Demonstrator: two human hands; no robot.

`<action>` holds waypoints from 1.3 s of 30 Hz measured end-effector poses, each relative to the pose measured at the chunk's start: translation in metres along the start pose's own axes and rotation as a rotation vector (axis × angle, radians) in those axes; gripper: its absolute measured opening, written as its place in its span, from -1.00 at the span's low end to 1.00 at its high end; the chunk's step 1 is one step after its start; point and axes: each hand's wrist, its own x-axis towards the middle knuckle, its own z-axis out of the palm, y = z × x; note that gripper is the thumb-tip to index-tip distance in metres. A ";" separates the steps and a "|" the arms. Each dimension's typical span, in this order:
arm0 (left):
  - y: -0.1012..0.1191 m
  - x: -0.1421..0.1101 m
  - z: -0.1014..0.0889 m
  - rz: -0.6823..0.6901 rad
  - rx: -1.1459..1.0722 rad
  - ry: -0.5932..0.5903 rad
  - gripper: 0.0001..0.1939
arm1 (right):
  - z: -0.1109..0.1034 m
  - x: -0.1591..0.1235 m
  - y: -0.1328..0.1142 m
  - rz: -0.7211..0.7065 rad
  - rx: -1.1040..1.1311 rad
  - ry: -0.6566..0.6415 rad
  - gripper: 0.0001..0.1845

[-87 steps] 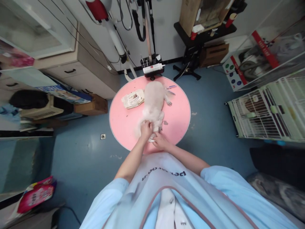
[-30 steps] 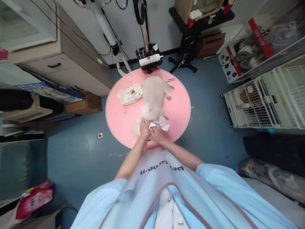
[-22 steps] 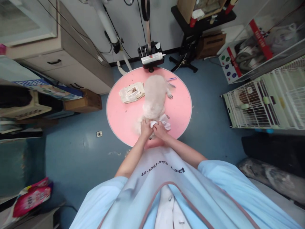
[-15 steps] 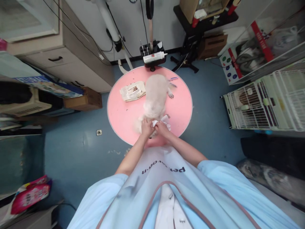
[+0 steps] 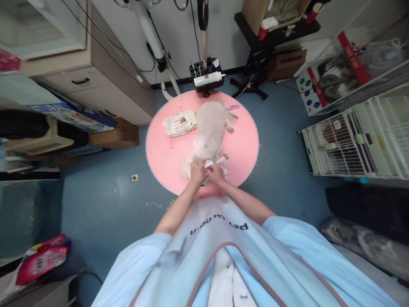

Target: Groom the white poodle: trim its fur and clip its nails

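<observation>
A white, short-clipped dog [image 5: 211, 125] lies stretched out on a round pink table [image 5: 159, 149], its fluffy head end towards me. My left hand [image 5: 198, 171] is closed on the fur of the dog's head. Beside it, almost touching, my right hand [image 5: 216, 173] pinches a white wipe [image 5: 223, 164] against the head. Part of the wipe spreads out past my right fingers. Both hands hide most of the dog's face. A pack of wipes [image 5: 180, 123] lies left of the dog's back.
Slim blue-purple tools [image 5: 234, 107] lie by the dog's hind leg. At the far table edge, a black holder [image 5: 206, 68] carries a white bottle [image 5: 209, 79]. Wire cages [image 5: 348, 136] stand at right, a cabinet [image 5: 105, 81] and a cardboard box [image 5: 118, 134] at left.
The view has shifted slightly. My right hand has moved a little at the dog's head with the wipe still in it; my left hand stays in place.
</observation>
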 end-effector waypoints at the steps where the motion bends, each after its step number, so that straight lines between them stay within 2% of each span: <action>1: 0.001 0.000 -0.001 0.001 0.000 0.004 -0.49 | -0.002 0.000 0.001 0.002 0.006 0.001 -0.80; 4: 0.006 -0.001 -0.002 -0.002 0.012 0.022 -0.51 | -0.004 0.000 0.000 0.022 0.017 0.028 -0.72; 7: 0.011 -0.002 -0.001 -0.031 0.023 0.025 -0.55 | -0.001 0.002 -0.006 0.033 0.017 0.052 -0.75; 12: 0.009 -0.002 0.000 -0.023 0.021 0.022 -0.53 | -0.006 0.005 0.000 -0.022 0.041 -0.014 -0.81; 17: 0.008 -0.001 -0.001 -0.002 0.018 0.033 -0.47 | -0.013 -0.003 0.011 -0.027 0.035 -0.035 -0.65; 22: 0.010 0.000 -0.006 -0.011 0.005 0.007 -0.50 | -0.014 -0.006 0.007 -0.129 0.010 -0.103 -0.78; 27: 0.007 0.002 -0.009 -0.008 -0.040 0.009 -0.50 | -0.022 -0.002 0.008 -0.156 -0.074 -0.148 -0.73; 32: 0.004 0.006 -0.011 -0.010 -0.035 -0.018 -0.53 | -0.020 -0.002 0.000 -0.173 -0.172 -0.195 -0.76; 39: -0.002 0.009 -0.015 0.105 -0.043 -0.087 -0.48 | -0.024 0.012 -0.003 -0.157 -0.212 -0.241 -0.80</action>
